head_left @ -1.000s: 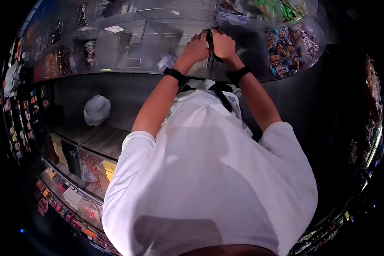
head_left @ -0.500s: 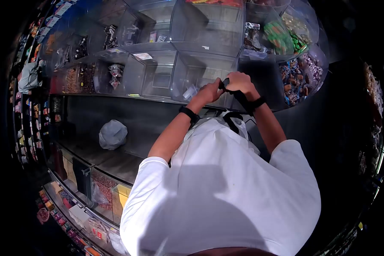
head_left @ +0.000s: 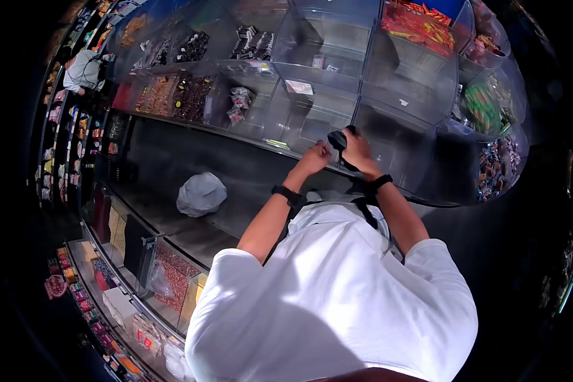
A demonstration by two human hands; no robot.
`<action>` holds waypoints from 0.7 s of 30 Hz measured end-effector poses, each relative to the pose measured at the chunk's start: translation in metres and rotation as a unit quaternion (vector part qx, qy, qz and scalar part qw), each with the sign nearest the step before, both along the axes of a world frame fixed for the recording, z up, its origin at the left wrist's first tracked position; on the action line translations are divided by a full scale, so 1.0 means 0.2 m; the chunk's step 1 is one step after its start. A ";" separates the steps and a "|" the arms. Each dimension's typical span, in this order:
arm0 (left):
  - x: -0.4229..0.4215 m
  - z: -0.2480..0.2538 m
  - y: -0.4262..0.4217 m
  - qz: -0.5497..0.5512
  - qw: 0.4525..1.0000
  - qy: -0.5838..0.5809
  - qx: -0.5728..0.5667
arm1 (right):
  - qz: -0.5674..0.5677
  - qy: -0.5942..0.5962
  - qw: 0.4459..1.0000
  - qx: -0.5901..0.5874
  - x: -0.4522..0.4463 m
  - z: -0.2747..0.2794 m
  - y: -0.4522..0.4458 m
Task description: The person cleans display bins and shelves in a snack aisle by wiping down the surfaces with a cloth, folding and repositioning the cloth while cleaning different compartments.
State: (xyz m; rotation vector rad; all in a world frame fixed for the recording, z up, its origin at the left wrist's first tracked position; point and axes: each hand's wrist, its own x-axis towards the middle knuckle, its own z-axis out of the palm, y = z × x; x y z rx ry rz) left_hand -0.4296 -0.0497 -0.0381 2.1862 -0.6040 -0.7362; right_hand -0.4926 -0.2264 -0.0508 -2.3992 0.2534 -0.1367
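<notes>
My right hand (head_left: 358,153) is wrapped round a black object (head_left: 339,141), its shape only partly visible, with a dark part hanging beneath it. Just to its left, my left hand (head_left: 314,158) has its fingers curled together; anything between them is too small to make out. A small gap separates the two hands. Both are over the front edge of the clear plastic bins (head_left: 318,121), and each wrist has a black band.
Wrapped sweets (head_left: 194,95) lie in bins at the left, red packets (head_left: 420,28) at the upper right. A whitish plastic bag (head_left: 201,194) rests on the dark floor. Another person (head_left: 84,71) is at the far left shelves. Lower shelves curve round the lower left.
The view has swung, so the bins lie further right and lower. My hands, close together before, have come apart, the left now off the black object that my right hand holds.
</notes>
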 end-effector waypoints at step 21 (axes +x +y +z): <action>0.10 -0.09 0.50 0.119 0.854 0.423 -0.277 | 0.014 0.101 0.986 0.131 0.53 0.13 0.59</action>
